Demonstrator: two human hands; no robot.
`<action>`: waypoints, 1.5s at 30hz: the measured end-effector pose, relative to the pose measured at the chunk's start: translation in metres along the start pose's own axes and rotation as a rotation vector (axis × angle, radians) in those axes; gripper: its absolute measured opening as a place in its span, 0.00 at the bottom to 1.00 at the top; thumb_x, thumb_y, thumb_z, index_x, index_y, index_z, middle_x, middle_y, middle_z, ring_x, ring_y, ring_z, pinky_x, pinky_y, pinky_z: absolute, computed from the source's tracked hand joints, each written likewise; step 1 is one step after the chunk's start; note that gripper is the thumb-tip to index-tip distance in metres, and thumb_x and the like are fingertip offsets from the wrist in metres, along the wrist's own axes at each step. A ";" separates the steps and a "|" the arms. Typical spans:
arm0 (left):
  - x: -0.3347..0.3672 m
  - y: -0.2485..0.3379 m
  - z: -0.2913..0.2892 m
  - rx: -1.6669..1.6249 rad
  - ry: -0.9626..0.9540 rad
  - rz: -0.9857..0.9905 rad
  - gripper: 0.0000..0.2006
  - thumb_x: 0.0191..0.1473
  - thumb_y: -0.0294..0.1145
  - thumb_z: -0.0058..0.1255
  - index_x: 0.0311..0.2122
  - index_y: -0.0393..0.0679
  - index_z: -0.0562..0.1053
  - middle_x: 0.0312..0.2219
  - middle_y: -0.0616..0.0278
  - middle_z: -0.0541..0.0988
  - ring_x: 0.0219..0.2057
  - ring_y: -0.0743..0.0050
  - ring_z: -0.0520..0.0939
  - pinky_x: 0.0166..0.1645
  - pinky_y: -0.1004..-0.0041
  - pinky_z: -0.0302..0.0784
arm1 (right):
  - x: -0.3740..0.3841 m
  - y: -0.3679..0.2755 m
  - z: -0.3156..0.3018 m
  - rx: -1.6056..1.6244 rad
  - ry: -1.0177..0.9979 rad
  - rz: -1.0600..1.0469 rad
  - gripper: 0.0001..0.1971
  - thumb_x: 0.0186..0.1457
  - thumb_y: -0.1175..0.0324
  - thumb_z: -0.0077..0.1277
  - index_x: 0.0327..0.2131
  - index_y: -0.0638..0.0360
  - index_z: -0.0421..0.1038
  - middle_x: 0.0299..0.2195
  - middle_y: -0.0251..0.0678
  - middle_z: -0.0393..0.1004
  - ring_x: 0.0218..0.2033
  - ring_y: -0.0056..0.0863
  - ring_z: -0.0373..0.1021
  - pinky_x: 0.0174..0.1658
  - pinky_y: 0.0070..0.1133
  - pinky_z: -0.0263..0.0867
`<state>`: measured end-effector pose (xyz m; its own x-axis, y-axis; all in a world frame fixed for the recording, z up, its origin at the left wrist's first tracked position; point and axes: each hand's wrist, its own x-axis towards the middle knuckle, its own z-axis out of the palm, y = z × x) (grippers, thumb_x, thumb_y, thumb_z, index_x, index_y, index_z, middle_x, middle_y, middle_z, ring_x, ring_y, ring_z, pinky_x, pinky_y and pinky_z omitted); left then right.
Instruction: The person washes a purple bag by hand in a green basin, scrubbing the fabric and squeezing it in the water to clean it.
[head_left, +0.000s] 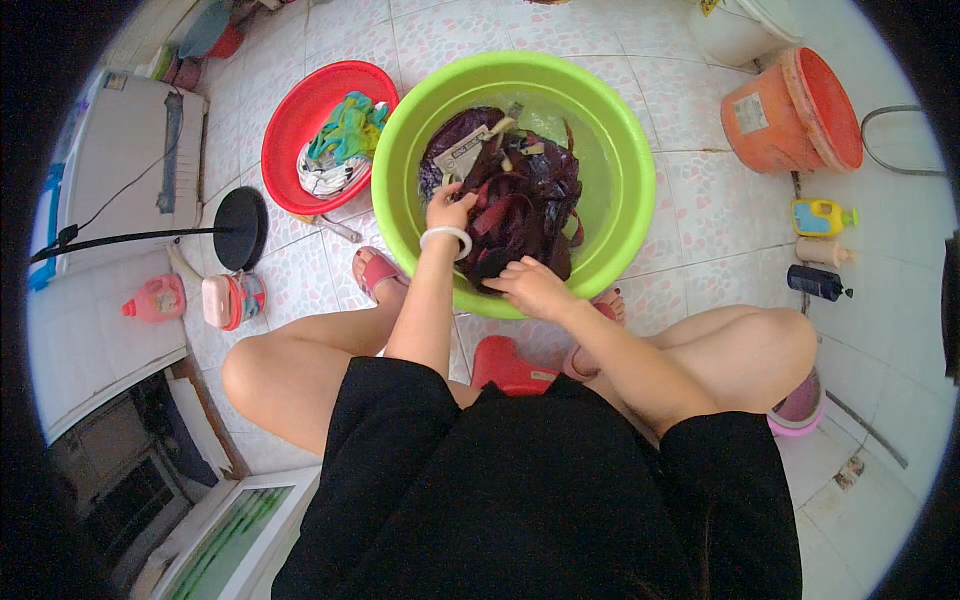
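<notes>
A wet, dark maroon fabric item (520, 210) with strap-like bands lies bunched in a large lime-green basin (632, 190) of water. A pale printed patch (463, 155) shows on the dark patterned fabric at its left. My left hand (450, 210), with a white bangle at the wrist, has its fingers curled on the left side of the bunch. At the near side of the basin my right hand (535, 288) pinches a dark edge of the same item. Some fingertips of both hands are hidden by the folds.
A red basin (277, 150) holding teal, yellow and white cloths (345, 140) stands left of the green one. Orange buckets (785, 115), a yellow bottle (820, 217) and a black bottle (815, 283) line the right. A pink jug (157, 298) and a black round base (240, 228) are left.
</notes>
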<state>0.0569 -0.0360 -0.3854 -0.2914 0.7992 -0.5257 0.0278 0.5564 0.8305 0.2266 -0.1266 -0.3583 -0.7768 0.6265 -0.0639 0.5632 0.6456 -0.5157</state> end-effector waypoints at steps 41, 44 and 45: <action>-0.020 -0.044 -0.076 0.196 0.251 0.337 0.20 0.36 0.25 0.47 0.41 0.40 0.69 0.35 0.50 0.73 0.37 0.54 0.73 0.42 0.68 0.67 | 0.054 0.020 -0.042 1.178 0.379 0.543 0.17 0.39 0.79 0.58 0.36 0.58 0.66 0.31 0.28 0.71 0.34 0.19 0.67 0.43 0.17 0.60; -0.020 -0.007 -0.071 0.265 -0.061 0.748 0.19 0.37 0.29 0.49 0.40 0.46 0.71 0.36 0.57 0.74 0.42 0.58 0.71 0.50 0.65 0.62 | 0.048 0.006 -0.064 1.201 0.363 0.434 0.17 0.39 0.79 0.57 0.36 0.59 0.66 0.32 0.29 0.71 0.35 0.17 0.66 0.43 0.17 0.60; -0.033 0.014 -0.060 0.343 -0.139 0.803 0.20 0.37 0.31 0.50 0.41 0.48 0.71 0.38 0.56 0.73 0.45 0.58 0.69 0.53 0.64 0.58 | 0.044 0.010 -0.073 1.201 0.380 0.450 0.16 0.39 0.80 0.56 0.35 0.59 0.66 0.31 0.28 0.70 0.34 0.16 0.66 0.43 0.17 0.60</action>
<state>0.0091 -0.0684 -0.3456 0.0577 0.9859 0.1568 0.4656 -0.1656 0.8694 0.2189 -0.0611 -0.3032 -0.3538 0.8904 -0.2865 0.0003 -0.3062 -0.9520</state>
